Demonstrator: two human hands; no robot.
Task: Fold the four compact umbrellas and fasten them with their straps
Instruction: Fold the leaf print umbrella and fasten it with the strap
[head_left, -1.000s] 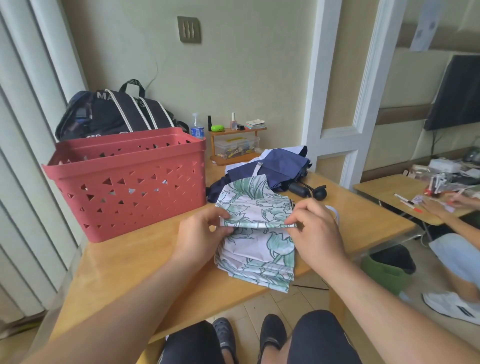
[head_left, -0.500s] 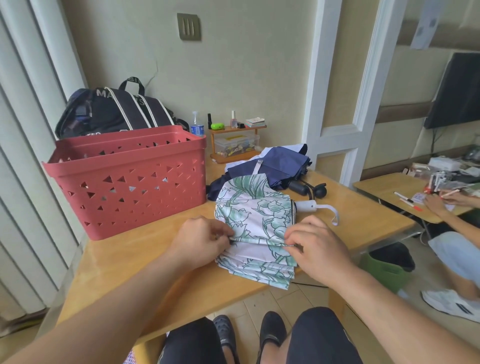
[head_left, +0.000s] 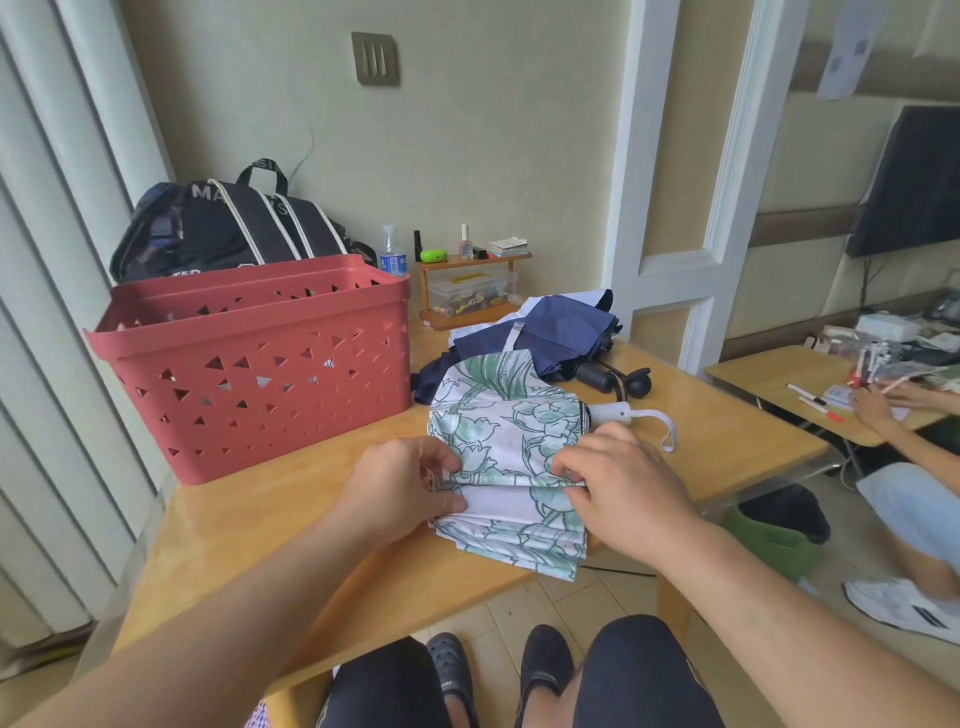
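Two umbrellas show on the bench (head_left: 249, 525). One floral umbrella (head_left: 511, 441), white with green leaves, lies at the near edge with its pleats stacked flat and partly overhanging, its white handle (head_left: 618, 414) and wrist loop pointing right. One navy umbrella (head_left: 550, 332) lies loosely bundled just behind it, touching its far end, with two black knobs (head_left: 615, 378) beside it. Both hands are on the floral one: the left hand (head_left: 402, 483) pinches a pleat at the left edge between thumb and fingers, and the right hand (head_left: 623, 483) has curled fingers pinching the fold on the right side. One red basket (head_left: 260, 358) stands to the left, one dark bag (head_left: 228, 223) behind it.
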